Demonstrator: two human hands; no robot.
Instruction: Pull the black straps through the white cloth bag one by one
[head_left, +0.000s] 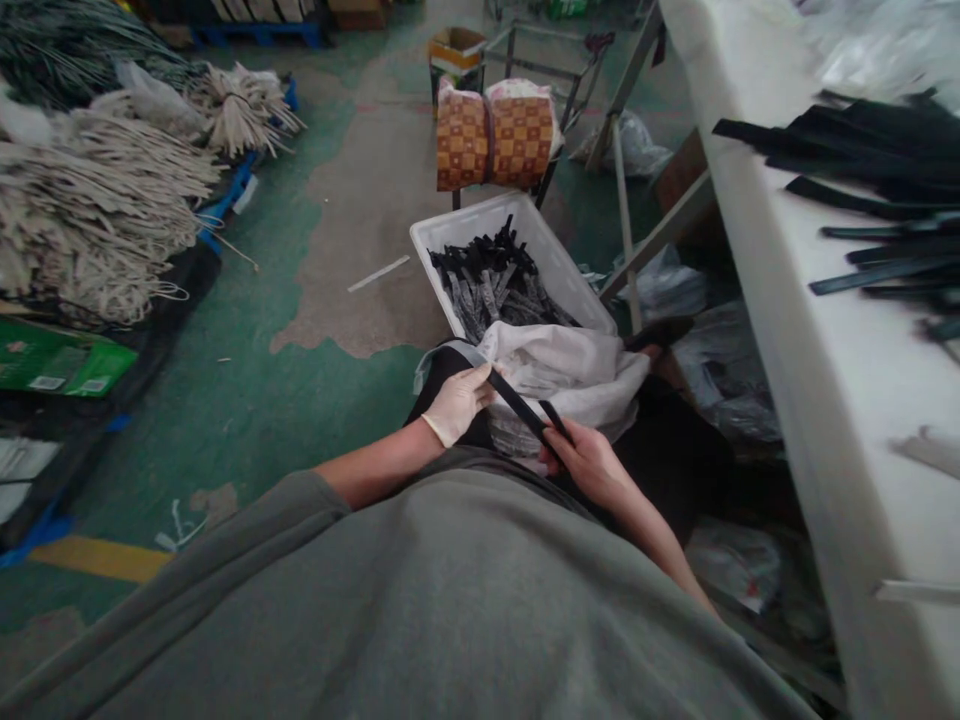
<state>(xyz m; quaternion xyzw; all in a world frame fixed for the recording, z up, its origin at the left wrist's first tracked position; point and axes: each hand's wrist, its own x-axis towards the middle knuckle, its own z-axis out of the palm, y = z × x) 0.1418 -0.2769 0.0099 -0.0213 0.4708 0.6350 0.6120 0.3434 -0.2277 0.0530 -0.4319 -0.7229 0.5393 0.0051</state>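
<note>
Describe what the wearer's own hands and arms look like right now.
The left hand wears a thin, off-white, close-fitting glove ending at the wrist; the right hand looks ungloved. A plain grey-green fabric sleeve stops near the left elbow. Both forearms are bare, with no visible markings.

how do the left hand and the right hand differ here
The left hand wears a pale glove, while the right hand looks bare. The left hand pinches the upper end of the black strip; the right hand grips it lower down, with a short black end sticking up there too. Both hold the same strip.
</note>
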